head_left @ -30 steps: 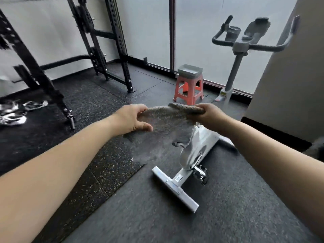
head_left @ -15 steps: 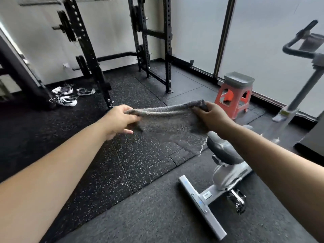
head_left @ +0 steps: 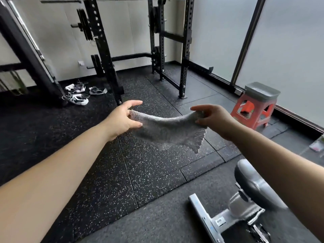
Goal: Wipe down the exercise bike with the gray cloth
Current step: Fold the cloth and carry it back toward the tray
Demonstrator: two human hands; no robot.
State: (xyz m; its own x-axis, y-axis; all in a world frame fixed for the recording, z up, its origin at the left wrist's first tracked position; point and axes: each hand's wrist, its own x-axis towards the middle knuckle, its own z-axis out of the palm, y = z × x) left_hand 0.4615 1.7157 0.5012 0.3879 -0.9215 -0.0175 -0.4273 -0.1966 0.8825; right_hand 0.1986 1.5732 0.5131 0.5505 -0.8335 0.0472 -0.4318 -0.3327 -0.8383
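Note:
The gray cloth (head_left: 168, 132) hangs spread in the air between my two hands, sagging in the middle with a frayed corner pointing down. My left hand (head_left: 122, 120) pinches its left corner, and my right hand (head_left: 212, 118) pinches its right corner, other fingers spread. The exercise bike (head_left: 245, 199) is at the lower right: a gray saddle, white frame and white rear foot bar on the floor. My right forearm covers part of it. The cloth is above the floor, left of the saddle, apart from the bike.
A black squat rack (head_left: 184, 50) stands at the back, with another black frame (head_left: 26, 55) at the left. White shoes (head_left: 77, 95) lie on the floor by the rack. A red stool (head_left: 254, 107) with a gray top stands by the frosted window wall. Black rubber mats cover the floor.
The view has swung left, so the bike slid to the lower right and its handlebars left the frame. The cloth went from bunched at its top edge to spread and sagging between my hands.

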